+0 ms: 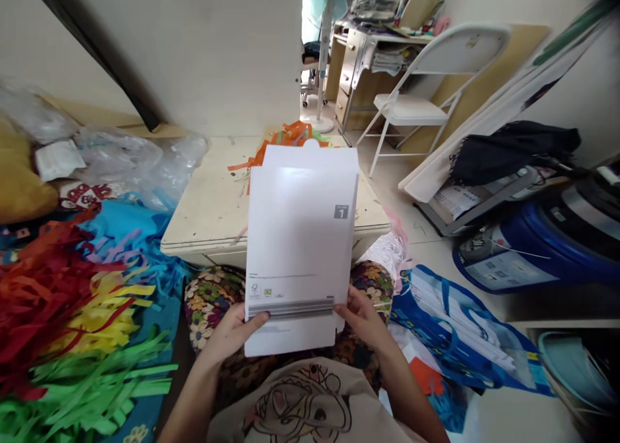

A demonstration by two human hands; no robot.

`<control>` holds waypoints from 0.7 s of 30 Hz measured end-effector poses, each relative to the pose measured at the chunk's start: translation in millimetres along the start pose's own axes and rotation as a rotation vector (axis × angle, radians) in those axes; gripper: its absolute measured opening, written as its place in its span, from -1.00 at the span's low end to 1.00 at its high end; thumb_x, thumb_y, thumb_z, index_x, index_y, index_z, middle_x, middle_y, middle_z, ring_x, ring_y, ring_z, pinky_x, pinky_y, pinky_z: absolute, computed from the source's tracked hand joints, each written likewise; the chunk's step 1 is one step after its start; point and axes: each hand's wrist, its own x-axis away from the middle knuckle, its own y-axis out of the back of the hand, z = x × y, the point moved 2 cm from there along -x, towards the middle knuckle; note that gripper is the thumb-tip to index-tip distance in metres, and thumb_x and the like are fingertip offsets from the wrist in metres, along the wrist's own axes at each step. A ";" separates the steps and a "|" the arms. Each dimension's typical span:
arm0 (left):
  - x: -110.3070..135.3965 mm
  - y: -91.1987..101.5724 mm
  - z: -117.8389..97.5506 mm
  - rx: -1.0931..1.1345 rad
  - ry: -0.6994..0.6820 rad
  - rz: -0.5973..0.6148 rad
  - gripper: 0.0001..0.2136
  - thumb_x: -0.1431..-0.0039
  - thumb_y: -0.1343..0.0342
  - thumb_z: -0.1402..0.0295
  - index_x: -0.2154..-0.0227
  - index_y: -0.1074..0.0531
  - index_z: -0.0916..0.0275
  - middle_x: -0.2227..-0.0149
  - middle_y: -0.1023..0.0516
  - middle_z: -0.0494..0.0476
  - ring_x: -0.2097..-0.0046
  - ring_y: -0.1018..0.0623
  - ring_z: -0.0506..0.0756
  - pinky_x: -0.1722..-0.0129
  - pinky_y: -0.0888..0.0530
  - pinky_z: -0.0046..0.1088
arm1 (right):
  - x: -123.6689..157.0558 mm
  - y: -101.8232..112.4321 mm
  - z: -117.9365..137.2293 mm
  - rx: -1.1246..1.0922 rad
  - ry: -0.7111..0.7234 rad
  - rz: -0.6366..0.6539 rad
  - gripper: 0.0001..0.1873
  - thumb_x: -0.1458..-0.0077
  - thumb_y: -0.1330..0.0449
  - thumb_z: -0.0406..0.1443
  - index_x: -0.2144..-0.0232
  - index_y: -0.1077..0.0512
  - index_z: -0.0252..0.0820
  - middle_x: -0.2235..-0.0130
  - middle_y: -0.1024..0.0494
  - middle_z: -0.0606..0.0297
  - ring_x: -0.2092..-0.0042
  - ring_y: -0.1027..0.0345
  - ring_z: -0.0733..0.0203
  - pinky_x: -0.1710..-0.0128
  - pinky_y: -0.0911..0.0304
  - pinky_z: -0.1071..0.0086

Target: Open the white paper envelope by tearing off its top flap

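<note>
A thin white cardboard box [300,236] with end flaps stands tilted above my lap. Its face carries a grey square with a "1", small logos and dark grey stripes near the bottom. My left hand [237,330] grips the lower left edge, thumb on the front. On the lower right edge my right hand [361,314] closes the same way. The fingers behind the box are mostly hidden. Beyond its top edge, orange paper strips [290,134] lie on a cream wooden table [208,197], partly covered by the box.
Piles of red [43,281], yellow [116,307] and green strips [97,385] lie at my left, near clear plastic bags [121,152]. At my right are a blue bag [450,327] with white papers and a blue drum [547,236]. A white folding chair [421,107] stands behind.
</note>
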 end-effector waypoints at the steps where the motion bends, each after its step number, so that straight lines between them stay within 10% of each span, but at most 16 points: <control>1: 1.4 1.7 1.0 -0.025 -0.009 0.060 -0.70 0.19 -0.14 0.23 0.36 -0.46 0.27 0.33 -0.51 0.17 0.29 -0.47 0.13 0.25 -0.40 -0.30 | 2.7 0.6 -2.7 0.018 0.004 0.050 -0.70 0.07 -0.09 -0.22 0.23 -0.20 -0.16 0.29 -0.40 0.28 0.26 -0.28 0.29 0.25 -0.20 0.38; 5: 1.8 14.5 -2.4 0.068 -0.082 0.131 -0.54 0.39 -0.24 0.22 0.30 -0.42 0.24 0.36 -0.51 0.17 0.31 -0.47 0.13 0.30 -0.41 -0.35 | 13.1 6.7 -11.8 0.177 0.035 0.237 -0.61 0.03 -0.04 -0.24 0.11 -0.13 -0.19 0.15 -0.31 0.20 0.10 -0.18 0.22 0.08 -0.09 0.29; 10: -8.9 24.3 -18.4 0.150 -0.301 -0.443 -0.36 0.31 -0.18 0.13 0.09 -0.21 0.27 0.31 -0.46 0.17 0.33 -0.45 0.09 0.37 -0.41 -0.44 | 8.8 3.9 -4.3 0.399 0.072 0.362 -0.56 0.07 -0.06 -0.29 0.08 -0.14 -0.23 0.18 -0.34 0.19 0.11 -0.19 0.19 0.06 -0.08 0.27; 14: -15.3 5.6 -30.8 -0.015 -0.439 -0.506 -0.31 0.22 -0.17 0.33 -0.02 0.02 0.19 0.16 -0.38 0.20 0.23 -0.44 0.04 0.28 -0.40 -0.47 | -11.1 -4.6 23.7 0.213 0.283 0.065 -0.48 0.00 -0.01 -0.28 -0.02 0.05 -0.11 0.03 -0.24 0.19 0.04 -0.14 0.25 0.05 -0.09 0.32; 21: -20.6 -15.2 -49.6 0.155 -0.685 -0.683 -0.79 0.17 -0.12 0.43 0.38 -0.28 0.24 0.37 -0.48 0.08 0.32 -0.47 -0.03 0.35 -0.40 -0.58 | -33.0 -4.5 41.1 0.088 0.451 -0.514 -0.63 0.08 -0.08 -0.16 0.16 -0.20 -0.07 0.17 -0.39 0.26 0.18 -0.28 0.25 0.20 -0.21 0.35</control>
